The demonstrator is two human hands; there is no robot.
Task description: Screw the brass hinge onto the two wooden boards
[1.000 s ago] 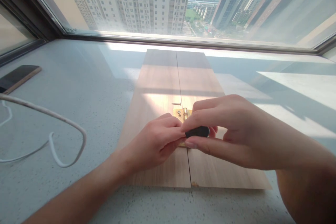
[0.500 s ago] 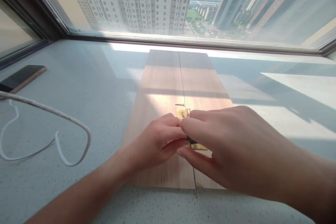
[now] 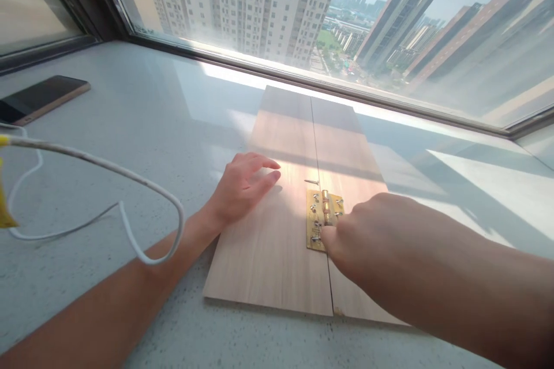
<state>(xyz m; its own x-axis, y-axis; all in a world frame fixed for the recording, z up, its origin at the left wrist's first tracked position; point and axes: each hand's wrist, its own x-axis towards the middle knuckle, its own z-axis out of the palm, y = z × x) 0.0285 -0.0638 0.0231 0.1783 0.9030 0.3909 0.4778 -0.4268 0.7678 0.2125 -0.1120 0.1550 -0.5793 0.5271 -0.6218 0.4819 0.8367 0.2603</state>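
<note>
A brass hinge [image 3: 313, 220] with several silver screws standing in its holes lies across the seam between two light wooden boards [image 3: 277, 265]. Just beyond the hinge, a loose screw [image 3: 311, 182] rests on the wood. My right hand [image 3: 381, 242] is closed over the hinge's right leaf, its thumb at the barrel; whatever its fingers hold is hidden. My left hand [image 3: 249, 184] hovers over the left board's edge, thumb and forefinger apart with nothing between them.
A phone [image 3: 41, 98] lies on the speckled sill [image 3: 173, 109] at the far left. A white cable [image 3: 125, 173] loops in the left foreground, by a yellow object [image 3: 5, 196] at the frame edge. The window frame [image 3: 303, 78] runs behind the boards.
My left hand has let go at the hinge and moved left, its fingers opening. My right hand has shifted to the right and closed up, uncovering the hinge's left leaf. The view has tilted.
</note>
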